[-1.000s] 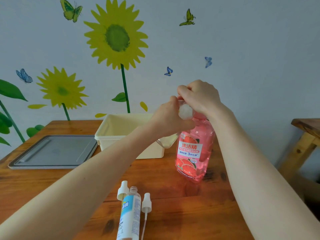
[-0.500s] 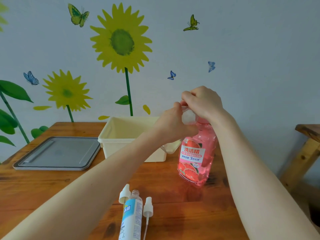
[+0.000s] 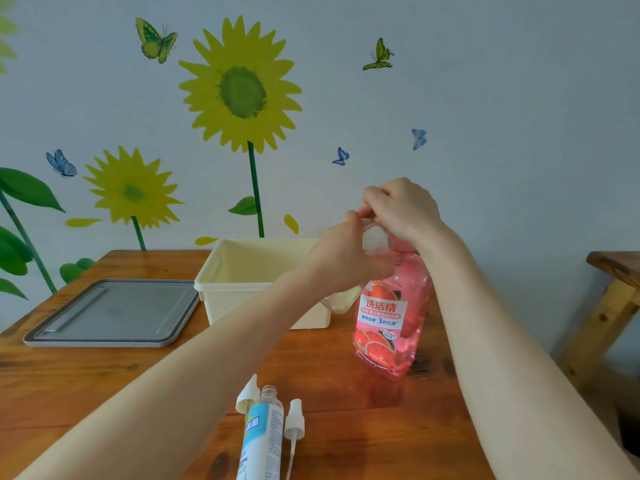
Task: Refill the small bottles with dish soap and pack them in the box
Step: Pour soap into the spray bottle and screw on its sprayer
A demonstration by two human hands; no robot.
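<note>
**A:** What are the hands doing?

**B:** The left hand (image 3: 346, 263) is wrapped round a small clear bottle (image 3: 341, 300) and holds it tilted above the table. The bottle's bottom end pokes out under the palm. The right hand (image 3: 403, 209) is above it with its fingers curled, and the fingertips pinch the top end of that same bottle. I cannot tell exactly which part they grip.

**A:** And the soap?

**B:** The pink dish soap bottle (image 3: 391, 327) stands upright on the table right under the right wrist, touching or nearly touching the clear bottle. The cream box (image 3: 242, 271) is just behind the left hand, open at the top, with the left forearm crossing in front of it.

**A:** Anything nearer the person?

**B:** A labelled bottle (image 3: 263, 438) lies on its side below the left forearm, its neck uncapped. One white spray cap (image 3: 247, 396) lies on the side nearer that forearm. A second spray cap (image 3: 294, 419) with a thin tube lies on the other side.

**A:** What about the surface and the room?

**B:** It is a brown wooden table (image 3: 363, 427) with visible grain and knots. A grey tray (image 3: 110, 313) sits well out to the left of the hands, beside the box. The pale wall (image 3: 519, 98) behind carries yellow sunflowers (image 3: 242, 91), green leaves and butterflies (image 3: 156, 39). A wooden bench (image 3: 616, 268) stands apart, off to the right of the right arm.
</note>
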